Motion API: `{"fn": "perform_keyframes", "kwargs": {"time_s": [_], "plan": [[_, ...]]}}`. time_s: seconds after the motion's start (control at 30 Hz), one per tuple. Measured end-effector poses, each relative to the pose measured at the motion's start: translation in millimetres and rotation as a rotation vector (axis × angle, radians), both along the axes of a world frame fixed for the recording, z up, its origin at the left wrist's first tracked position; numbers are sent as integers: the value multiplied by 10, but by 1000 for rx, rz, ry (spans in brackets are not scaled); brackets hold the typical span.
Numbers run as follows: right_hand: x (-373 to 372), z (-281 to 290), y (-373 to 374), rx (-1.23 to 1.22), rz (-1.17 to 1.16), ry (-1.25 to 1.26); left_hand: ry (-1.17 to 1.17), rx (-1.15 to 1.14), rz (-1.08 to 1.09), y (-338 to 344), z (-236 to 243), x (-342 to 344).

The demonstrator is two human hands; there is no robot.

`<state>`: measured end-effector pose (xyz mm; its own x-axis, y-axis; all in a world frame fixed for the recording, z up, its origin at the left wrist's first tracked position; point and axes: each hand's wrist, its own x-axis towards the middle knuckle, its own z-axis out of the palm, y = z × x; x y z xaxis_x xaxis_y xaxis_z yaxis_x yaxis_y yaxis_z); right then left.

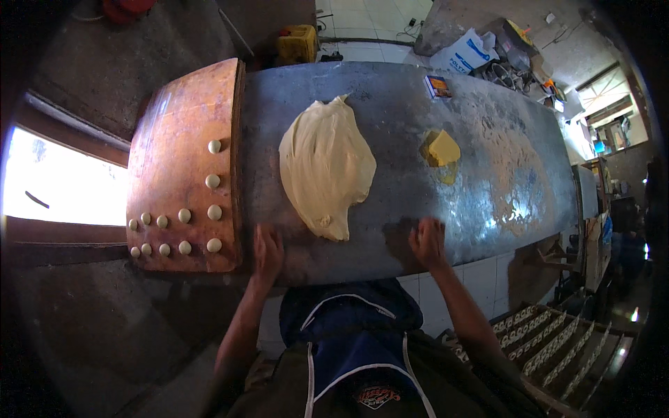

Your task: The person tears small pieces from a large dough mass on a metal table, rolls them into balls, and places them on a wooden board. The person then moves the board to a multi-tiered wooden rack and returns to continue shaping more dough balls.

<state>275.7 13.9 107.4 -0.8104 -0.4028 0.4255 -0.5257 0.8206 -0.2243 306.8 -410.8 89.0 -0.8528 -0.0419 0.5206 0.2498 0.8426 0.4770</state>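
A large flattened piece of pale dough lies across the middle of the grey metal table. Its surface is smooth and streaked, with a ragged top and a narrow lower end. My left hand rests at the near edge, between the dough and a wooden board, its fingers loosely stretched and holding nothing. On the other side of the dough, my right hand is at the table with its fingers curled in and nothing seen in them. Beyond it sits a yellow block of fat, apart from both hands.
The wooden board at the left carries several small round dough balls. A small box and a white bag are at the far right. Pale residue marks the table's right part. Racks of dough rings stand low right.
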Motion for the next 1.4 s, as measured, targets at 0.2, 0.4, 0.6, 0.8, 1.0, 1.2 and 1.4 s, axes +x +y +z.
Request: {"fn": "perform_keyframes", "kwargs": {"time_s": [0.2, 0.4, 0.6, 0.8, 1.0, 1.2, 1.4], "plan": [[140, 96, -799, -337, -156, -103, -103, 192, 73, 583, 202, 334], [54, -92, -55, -164, -198, -156, -252, -17, 149, 142, 173, 302], [460, -26, -338, -304, -76, -152, -344, 111, -30, 136, 780, 416], [356, 488, -218, -125, -97, -231, -629, 149, -338, -245, 1039, 585], [269, 661, -362, -14, -137, -616, -161, 84, -45, -821, 1854, 476], [-926, 1829, -2957, -338, 471, -190, -8, 320, 318, -1894, 1592, -441], [-1534, 2134, -5271, -810, 679, -5, -182, 203, 410, -2374, 1026, -708]]}}
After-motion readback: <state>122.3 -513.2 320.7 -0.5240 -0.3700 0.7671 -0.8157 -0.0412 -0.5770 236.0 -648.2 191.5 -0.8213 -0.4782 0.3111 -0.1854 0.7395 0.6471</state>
